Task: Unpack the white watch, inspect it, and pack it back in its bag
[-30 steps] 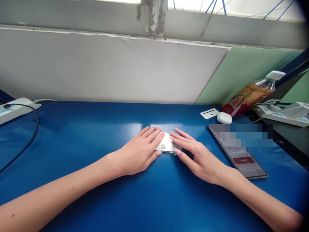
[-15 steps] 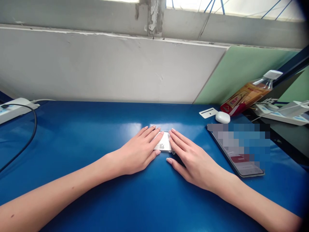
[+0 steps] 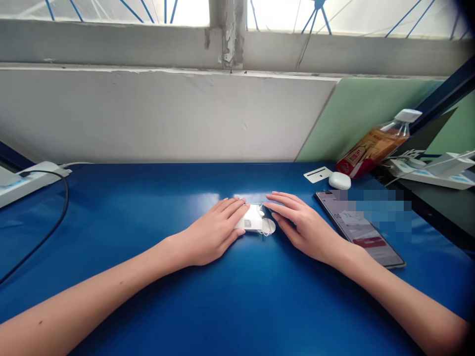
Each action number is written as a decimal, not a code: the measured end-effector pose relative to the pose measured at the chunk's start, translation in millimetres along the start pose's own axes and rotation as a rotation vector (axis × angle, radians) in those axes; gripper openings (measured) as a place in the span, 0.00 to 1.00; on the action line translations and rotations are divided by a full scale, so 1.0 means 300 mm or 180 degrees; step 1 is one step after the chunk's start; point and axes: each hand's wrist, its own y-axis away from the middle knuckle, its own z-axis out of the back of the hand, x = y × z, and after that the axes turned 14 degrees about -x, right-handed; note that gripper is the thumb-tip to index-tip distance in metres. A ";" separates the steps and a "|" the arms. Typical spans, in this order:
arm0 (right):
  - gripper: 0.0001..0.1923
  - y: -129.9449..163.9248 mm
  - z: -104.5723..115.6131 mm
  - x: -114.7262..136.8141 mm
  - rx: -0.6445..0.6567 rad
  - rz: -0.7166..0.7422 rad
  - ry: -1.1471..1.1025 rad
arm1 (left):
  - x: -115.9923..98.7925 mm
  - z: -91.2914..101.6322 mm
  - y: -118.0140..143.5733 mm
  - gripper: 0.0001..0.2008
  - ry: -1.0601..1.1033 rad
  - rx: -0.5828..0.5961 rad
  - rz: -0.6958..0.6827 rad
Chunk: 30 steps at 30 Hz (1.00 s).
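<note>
**Two flat hands at a small white packet on a blue table**

Near the middle of the blue table [image 3: 148,207]: a small white packet [image 3: 253,218], lying flat, with a tiny square code print on its near left part and a clear round tab sticking out at its right end. Left hand [image 3: 215,232] laid palm down, fingers straight and close together, fingertips resting on the left part of the packet; not clamped around it, just pressing from above. Right hand [image 3: 302,225] also palm down and flat, fingers stretched out and slightly spread, pointing left toward the packet; fingertips just beside its right end, contact too close to tell. Nothing gripped in either hand.

To the right of the right hand, a phone [image 3: 365,232] flat on the table, screen up, partly blurred. Farther off, beyond the phone, a small white oval case [image 3: 339,180] and just left of it a white card [image 3: 318,174]. At the far right, a tilted plastic bottle [image 3: 374,146] with a red and orange label and a white cap, next to a white power strip [image 3: 426,170]. At the far left edge, another white power strip [image 3: 27,179] with a black cable [image 3: 55,225] curving toward the near side. Behind the table, a pale wall panel [image 3: 166,116] and a green board [image 3: 356,111] at the right.
</note>
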 end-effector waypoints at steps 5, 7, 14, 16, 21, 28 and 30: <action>0.18 0.002 -0.005 -0.005 0.0015 0.0098 -0.0179 | -0.003 0.012 0.006 0.25 0.0326 -0.0052 -0.0042; 0.16 -0.004 0.001 -0.003 -0.0076 0.0093 -0.0271 | -0.005 0.016 0.008 0.24 0.0446 -0.0069 -0.0070; 0.08 -0.037 0.068 0.007 -0.0712 0.0209 -0.0539 | -0.004 0.009 0.014 0.26 0.0546 -0.0289 0.0071; 0.06 -0.044 0.087 0.016 -0.1017 -0.0025 -0.0630 | -0.003 0.005 0.015 0.27 0.0484 -0.0411 0.0205; 0.05 -0.056 0.099 0.023 -0.1501 -0.0955 -0.1013 | -0.003 -0.003 0.022 0.33 0.0359 -0.0566 0.0471; 0.13 -0.059 0.069 0.030 -0.0596 -0.2291 -0.2028 | -0.002 -0.004 0.024 0.53 0.0463 -0.0896 0.0130; 0.13 -0.059 0.058 0.038 -0.0451 -0.2412 -0.2076 | -0.004 -0.002 0.022 0.55 0.0499 -0.0939 0.0018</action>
